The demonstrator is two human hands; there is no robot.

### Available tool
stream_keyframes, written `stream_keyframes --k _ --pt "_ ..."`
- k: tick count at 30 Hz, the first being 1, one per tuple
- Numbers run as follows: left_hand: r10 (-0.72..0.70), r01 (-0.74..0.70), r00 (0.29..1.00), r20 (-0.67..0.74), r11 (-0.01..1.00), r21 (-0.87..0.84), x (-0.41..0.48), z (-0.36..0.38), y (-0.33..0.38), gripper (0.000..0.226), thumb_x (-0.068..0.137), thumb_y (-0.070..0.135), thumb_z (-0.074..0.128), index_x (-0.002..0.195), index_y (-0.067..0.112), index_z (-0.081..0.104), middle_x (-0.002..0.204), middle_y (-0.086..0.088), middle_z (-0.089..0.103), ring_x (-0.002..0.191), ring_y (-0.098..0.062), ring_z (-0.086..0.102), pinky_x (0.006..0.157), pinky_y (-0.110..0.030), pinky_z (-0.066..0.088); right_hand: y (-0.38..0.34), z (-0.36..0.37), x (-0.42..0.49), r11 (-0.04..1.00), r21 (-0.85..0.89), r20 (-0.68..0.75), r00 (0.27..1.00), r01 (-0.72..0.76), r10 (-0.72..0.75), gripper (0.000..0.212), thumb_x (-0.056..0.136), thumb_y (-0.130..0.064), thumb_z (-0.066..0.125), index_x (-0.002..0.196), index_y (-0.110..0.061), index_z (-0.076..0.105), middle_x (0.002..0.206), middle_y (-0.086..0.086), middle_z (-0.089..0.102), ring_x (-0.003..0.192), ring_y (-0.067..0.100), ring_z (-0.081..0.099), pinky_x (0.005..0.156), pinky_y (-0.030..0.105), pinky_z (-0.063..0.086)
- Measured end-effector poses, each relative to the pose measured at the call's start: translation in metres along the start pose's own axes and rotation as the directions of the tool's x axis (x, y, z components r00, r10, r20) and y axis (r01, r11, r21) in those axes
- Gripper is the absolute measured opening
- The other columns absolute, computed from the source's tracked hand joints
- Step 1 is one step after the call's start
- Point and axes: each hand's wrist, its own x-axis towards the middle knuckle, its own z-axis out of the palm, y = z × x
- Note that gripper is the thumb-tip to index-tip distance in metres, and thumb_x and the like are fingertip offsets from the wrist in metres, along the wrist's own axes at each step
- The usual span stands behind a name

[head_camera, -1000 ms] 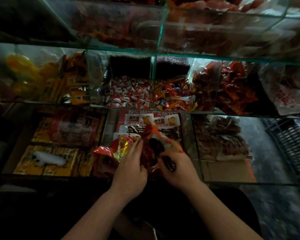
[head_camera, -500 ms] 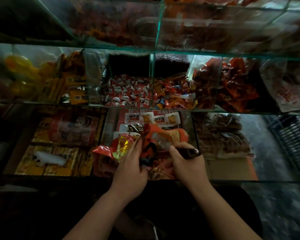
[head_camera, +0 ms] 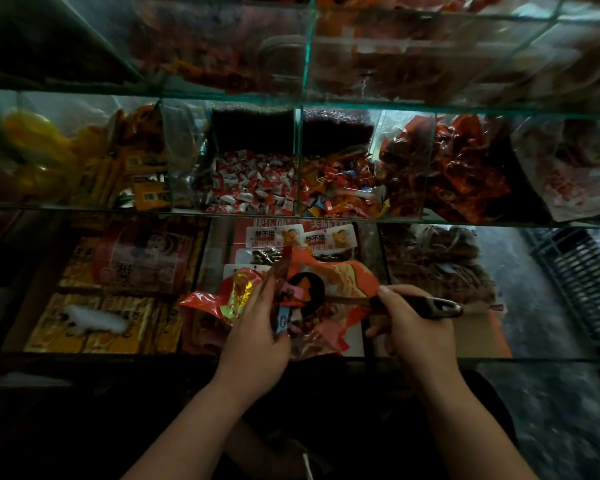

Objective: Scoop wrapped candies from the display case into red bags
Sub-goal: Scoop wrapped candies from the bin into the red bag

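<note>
head view: left fingers (head_camera: 266, 291) pinch red bag (head_camera: 349, 280) open; right fingers (head_camera: 394, 293) grip scoop (head_camera: 433, 306) holding candies (head_camera: 300, 289).

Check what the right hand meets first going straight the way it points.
Likely the red bag: the right hand points its scoop leftward into the bag's mouth; the left hand gripping the bag lies just beyond. Depth is unclear.

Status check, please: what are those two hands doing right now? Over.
Left hand pinches red bag open. Right hand grips scoop, candies at bag mouth. Nothing seen blocking.
</note>
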Motion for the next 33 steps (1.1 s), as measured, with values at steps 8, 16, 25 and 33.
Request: stream_keyframes --k 8,16,25,33 --pt "0.175 -0.126 0.967 -0.186 0.961 0.247 -0.001 0.006 0.016 0.071 0.093 0.023 0.067 0.155 0.025 0.032 0.163 0.015 0.018 0.150 0.004 0.006 0.120 -0.027 0.013 -0.015 -0.027 -0.017 0.995 0.079 -0.011 0.998 0.063 -0.063 0.010 0.090 -0.035 0.068 0.087 -0.031 0.076 0.074 0.006 0.077 0.054 0.027 0.073 0.037 0.020 0.042" --pt "0.199 -0.146 0.976 -0.089 0.899 0.412 0.021 0.022 0.034 0.069 0.097 0.060 0.033 0.155 0.022 0.039 0.161 0.006 0.034 0.152 -0.010 0.018 0.125 -0.034 -0.002 -0.034 -0.051 -0.029 0.941 0.338 -0.028 1.000 0.012 -0.002 0.018 0.082 -0.027 0.064 0.068 -0.021 0.074 0.070 0.011 0.074 0.067 0.039 0.077 0.052 0.032 0.059" --pt "0.242 -0.148 0.954 -0.177 0.893 0.425 0.033 0.017 0.036 0.064 0.101 0.057 0.027 0.139 0.017 0.060 0.146 0.001 0.055 0.141 -0.014 0.042 0.123 -0.028 -0.004 -0.049 -0.055 -0.052 0.880 0.474 0.158 0.981 0.026 -0.115 0.031 0.087 0.009 0.071 0.069 -0.016 0.069 0.074 0.020 0.074 0.075 0.042 0.077 0.062 0.032 0.062" --pt "0.325 -0.231 0.921 -0.214 0.900 0.370 0.055 0.006 0.064 0.059 0.102 0.056 0.033 0.143 0.020 0.055 0.149 0.004 0.050 0.142 -0.010 0.034 0.124 -0.034 0.012 -0.067 -0.059 -0.054 0.842 0.531 0.107 0.979 0.092 -0.175 0.017 0.077 -0.007 0.072 0.068 -0.021 0.067 0.073 0.017 0.075 0.076 0.042 0.078 0.064 0.033 0.063"
